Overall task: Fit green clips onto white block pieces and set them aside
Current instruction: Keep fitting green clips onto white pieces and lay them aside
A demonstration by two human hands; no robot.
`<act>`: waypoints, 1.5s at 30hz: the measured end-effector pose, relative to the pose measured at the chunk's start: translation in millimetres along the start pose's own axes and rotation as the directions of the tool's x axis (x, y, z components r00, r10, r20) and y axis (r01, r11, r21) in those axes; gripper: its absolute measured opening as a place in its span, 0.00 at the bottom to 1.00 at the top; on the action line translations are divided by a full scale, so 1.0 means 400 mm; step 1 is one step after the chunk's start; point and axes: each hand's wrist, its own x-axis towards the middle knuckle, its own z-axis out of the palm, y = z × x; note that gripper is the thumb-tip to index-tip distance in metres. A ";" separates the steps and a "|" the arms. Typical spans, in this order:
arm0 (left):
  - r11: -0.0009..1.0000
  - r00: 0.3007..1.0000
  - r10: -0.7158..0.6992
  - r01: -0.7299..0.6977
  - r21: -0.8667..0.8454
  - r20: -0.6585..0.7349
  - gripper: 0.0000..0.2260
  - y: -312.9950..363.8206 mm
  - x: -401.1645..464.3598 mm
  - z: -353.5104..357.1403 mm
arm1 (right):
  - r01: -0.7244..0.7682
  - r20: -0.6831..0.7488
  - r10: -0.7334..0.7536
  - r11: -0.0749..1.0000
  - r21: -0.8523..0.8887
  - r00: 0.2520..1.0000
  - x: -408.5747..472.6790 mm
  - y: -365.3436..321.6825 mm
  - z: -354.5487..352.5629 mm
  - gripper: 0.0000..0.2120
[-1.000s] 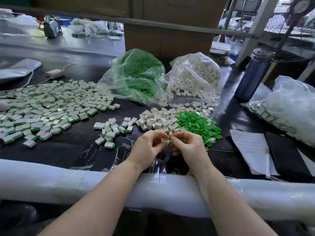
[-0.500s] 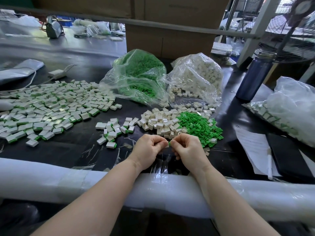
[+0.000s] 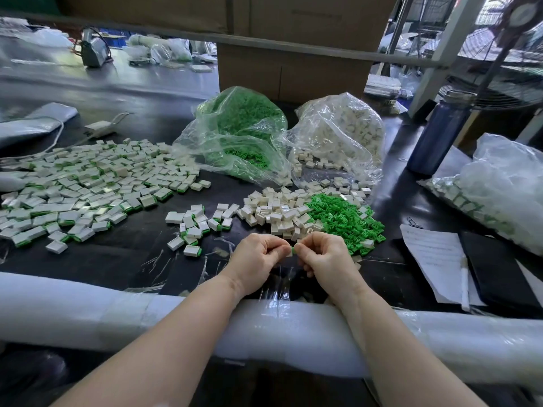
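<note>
Left hand (image 3: 256,257) and right hand (image 3: 326,257) held together above the black tabletop (image 3: 141,248), just behind the white foam-wrapped table edge (image 3: 88,306). Fingers of both hands curled, fingertips pinching one small white block piece with a green clip (image 3: 291,250) between them; green end visible at the meeting point, seating of the clip not discernible. Directly beyond the hands: loose heap of white rectangular plastic blocks (image 3: 276,210), touching a loose heap of green plastic clips (image 3: 343,218) on its right. Small cluster of finished white-and-green pieces (image 3: 194,227) left of the hands; much larger spread of finished pieces (image 3: 82,189) further left. Behind the heaps: clear plastic bag of green clips (image 3: 241,133) beside clear plastic bag of white blocks (image 3: 343,133). Right side: dark blue metal bottle (image 3: 437,133), printed white paper sheet (image 3: 435,254), black flat notebook (image 3: 499,268).
</note>
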 end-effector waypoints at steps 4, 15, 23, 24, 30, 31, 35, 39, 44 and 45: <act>0.996 1.000 0.021 -0.023 -0.081 -0.018 0.06 0.003 0.004 0.006 | 0.005 -0.007 -0.004 0.982 0.186 1.000 -0.001 -0.005 0.003 0.06; 0.996 0.991 0.084 -0.086 -0.011 -0.100 0.03 -0.005 0.006 0.013 | -0.019 -0.054 0.038 0.949 0.316 0.998 -0.002 -0.002 -0.003 0.05; 0.994 0.998 0.014 -0.020 -0.104 -0.059 0.04 0.001 0.006 0.006 | -0.044 -0.053 0.055 0.981 0.188 0.997 0.000 -0.006 0.011 0.08; 0.995 0.998 0.013 -0.019 -0.097 -0.058 0.04 0.001 0.006 0.007 | -0.046 -0.054 0.056 0.984 0.171 0.997 0.000 -0.007 0.012 0.08; 1.000 0.998 0.000 0.001 0.022 -0.060 0.06 -0.002 0.003 0.006 | -0.057 -0.007 0.058 0.996 0.066 0.998 -0.006 -0.010 0.005 0.07; 0.999 0.998 0.006 -0.003 0.036 -0.059 0.06 -0.002 0.003 0.006 | -0.060 -0.002 0.060 0.996 0.064 0.998 -0.006 -0.010 0.004 0.08; 0.996 0.997 0.037 -0.032 0.079 -0.062 0.05 0.002 -0.002 0.007 | -0.073 -0.009 0.073 0.996 0.061 0.997 -0.003 -0.012 0.007 0.09; 0.993 0.996 0.065 -0.058 0.100 -0.059 0.05 0.005 -0.002 0.007 | -0.075 -0.013 0.076 0.995 0.070 0.997 -0.002 -0.008 0.007 0.10; 1.000 0.998 0.011 -0.009 0.023 -0.070 0.06 0.004 0.001 0.005 | -0.058 0.005 0.058 0.992 0.111 0.998 -0.004 -0.008 0.003 0.09; 1.000 0.998 0.011 -0.009 0.025 -0.068 0.05 0.003 0.001 0.005 | -0.057 0.004 0.057 0.992 0.113 0.998 -0.004 -0.008 0.004 0.09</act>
